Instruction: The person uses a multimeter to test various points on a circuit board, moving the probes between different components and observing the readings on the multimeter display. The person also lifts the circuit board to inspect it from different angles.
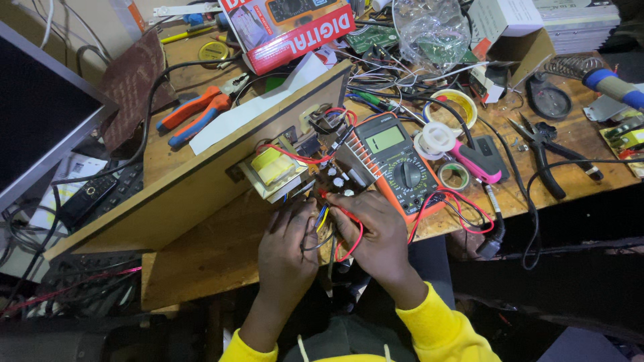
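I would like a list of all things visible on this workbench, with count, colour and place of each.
multimeter: one, orange and black, centre of bench
transformer: one, yellow tape, on the wooden board
wooden board: one, tan, slanted across bench
probe wires: red and black, under both hands
pliers: one, orange and blue handles, upper left
black pliers: one, right side
tape rolls: about three, white and yellow, beside the meter
red box: one, top
monitor: one, dark, far left
left hand: on wires
right hand: holding red probe
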